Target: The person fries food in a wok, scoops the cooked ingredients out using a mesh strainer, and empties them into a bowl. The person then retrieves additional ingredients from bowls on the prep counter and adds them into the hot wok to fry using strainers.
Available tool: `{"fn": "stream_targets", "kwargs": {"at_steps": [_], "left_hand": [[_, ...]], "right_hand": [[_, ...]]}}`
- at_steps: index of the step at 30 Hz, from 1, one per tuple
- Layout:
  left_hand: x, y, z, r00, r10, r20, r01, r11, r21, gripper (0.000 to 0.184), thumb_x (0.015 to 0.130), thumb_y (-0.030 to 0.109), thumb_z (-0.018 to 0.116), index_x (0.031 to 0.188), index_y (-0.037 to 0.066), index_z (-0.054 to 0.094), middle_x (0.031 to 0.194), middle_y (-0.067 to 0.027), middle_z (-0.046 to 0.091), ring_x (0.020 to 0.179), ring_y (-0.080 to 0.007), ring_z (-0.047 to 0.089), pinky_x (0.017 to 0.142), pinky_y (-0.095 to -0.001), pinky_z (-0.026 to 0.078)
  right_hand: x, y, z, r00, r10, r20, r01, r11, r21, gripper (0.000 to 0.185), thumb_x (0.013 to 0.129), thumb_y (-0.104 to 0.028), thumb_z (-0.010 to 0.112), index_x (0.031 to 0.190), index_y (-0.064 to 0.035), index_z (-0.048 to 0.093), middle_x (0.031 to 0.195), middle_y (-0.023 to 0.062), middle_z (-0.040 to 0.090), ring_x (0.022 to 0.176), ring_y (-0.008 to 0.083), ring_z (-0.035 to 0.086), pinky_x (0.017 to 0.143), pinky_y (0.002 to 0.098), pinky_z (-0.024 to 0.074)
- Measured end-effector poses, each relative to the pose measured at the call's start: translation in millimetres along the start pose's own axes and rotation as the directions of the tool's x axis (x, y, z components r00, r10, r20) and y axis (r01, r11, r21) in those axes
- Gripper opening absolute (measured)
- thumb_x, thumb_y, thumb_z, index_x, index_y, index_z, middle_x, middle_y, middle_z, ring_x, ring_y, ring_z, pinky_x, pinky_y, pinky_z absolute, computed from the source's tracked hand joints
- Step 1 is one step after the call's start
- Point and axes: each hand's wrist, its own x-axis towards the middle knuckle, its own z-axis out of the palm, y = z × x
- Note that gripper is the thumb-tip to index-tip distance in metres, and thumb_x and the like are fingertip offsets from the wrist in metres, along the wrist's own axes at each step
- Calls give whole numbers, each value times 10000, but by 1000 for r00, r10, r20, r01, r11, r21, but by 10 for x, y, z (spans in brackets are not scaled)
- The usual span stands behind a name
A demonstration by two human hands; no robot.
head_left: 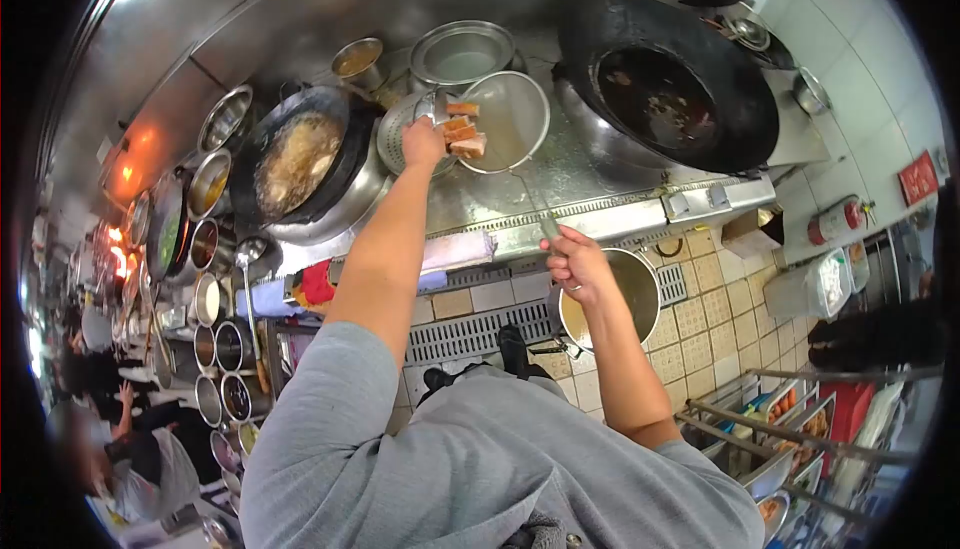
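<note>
My left hand [423, 142] is closed on a small shiny metal container [432, 105], whose shape is partly hidden by my fingers. Beside its mouth, chunks of brown-crusted food [461, 131], perhaps meat, lie over the left side of a round mesh strainer [520, 114]. My right hand [580, 261] grips the strainer's long thin handle from the front of the stove. Under my left hand is a perforated metal colander [394, 136], partly covered by the hand. To its left, a wok [350, 164] holds bubbling oil with pale food frying in it.
A large dark wok [745, 124] with dark liquid stands at right. Behind the strainer is a metal pot [462, 39]. A big pot [650, 324] sits on the floor below my right hand. Sauce pots and a ladle [250, 254] line the left; flames [120, 254] burn beyond, near another person [150, 469].
</note>
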Motion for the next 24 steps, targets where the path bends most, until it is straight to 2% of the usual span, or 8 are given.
{"fn": "stream_targets", "kwargs": {"at_steps": [3, 5, 10, 12, 14, 18, 20, 24], "left_hand": [[-75, -195, 15, 990, -109, -85, 99, 988, -118, 215, 697, 226, 566, 754, 20, 551, 815, -198, 554, 897, -341, 480, 765, -384, 384], [-92, -353, -67, 951, -309, -2, 285, 880, -381, 206, 685, 211, 582, 687, 13, 529, 794, -189, 557, 789, -332, 513, 723, -393, 394], [-635, -1003, -261, 908, -327, -262, 162, 851, -499, 203, 672, 180, 599, 665, 0, 503, 714, -183, 532, 642, -347, 512, 633, -382, 423], [-1122, -1011, -642, 874, -446, -195, 250, 755, -606, 221, 697, 177, 591, 714, -19, 490, 729, -152, 510, 620, -271, 529, 599, -326, 451], [-1732, -1037, -1132, 863, -504, 2, 294, 500, -814, 215, 740, 167, 562, 750, -24, 463, 766, -98, 484, 656, -168, 521, 585, -275, 468], [-2961, -1479, -1530, 779, -613, 132, 272, 141, -952, 147, 777, 143, 529, 774, 16, 455, 736, -51, 466, 629, -125, 502, 559, -241, 469], [-3571, -1707, -1687, 712, -683, 164, 340, 131, -931, 142, 779, 151, 531, 766, 37, 449, 707, -37, 458, 614, -112, 491, 553, -239, 460], [-4690, -2047, -1801, 551, -826, 120, 278, 46, -959, 130, 796, 142, 509, 744, 57, 426, 646, 3, 429, 522, -73, 423, 516, -233, 435]], "right_hand": [[84, -101, -71, 992, 83, 93, -104, 965, 242, 348, 776, 19, 435, 1089, -48, 300, 797, 138, 497, 461, 86, 346, 335, 166, 265], [95, -155, -20, 992, 90, 93, -112, 956, 272, 398, 765, 36, 442, 1108, -55, 262, 808, 162, 497, 458, 88, 344, 337, 171, 275], [152, -289, 395, 977, 47, 207, -69, 993, 100, 216, 799, 13, 388, 998, -40, 324, 787, 140, 485, 451, 59, 345, 318, 151, 264], [185, -314, 664, 958, 56, 282, -74, 996, 53, 165, 807, 6, 373, 965, -27, 335, 784, 132, 483, 449, 54, 337, 317, 148, 258], [234, -300, 1031, 950, 40, 310, -37, 999, -15, 108, 822, -6, 348, 930, -6, 347, 780, 121, 481, 447, 48, 321, 318, 148, 252], [765, -29, 1692, 879, 105, 466, -150, 987, 60, 75, 820, -7, 348, 893, 8, 342, 770, 129, 478, 444, 57, 325, 329, 154, 262], [1098, 211, 2042, 850, 196, 489, -294, 947, 131, 33, 817, 2, 335, 850, 3, 336, 762, 136, 472, 441, 73, 334, 334, 158, 267], [1323, 691, 2751, 913, 188, 362, -238, 966, 98, 93, 765, 54, 354, 854, 38, 334, 763, 132, 453, 423, 75, 331, 325, 172, 257]]}}
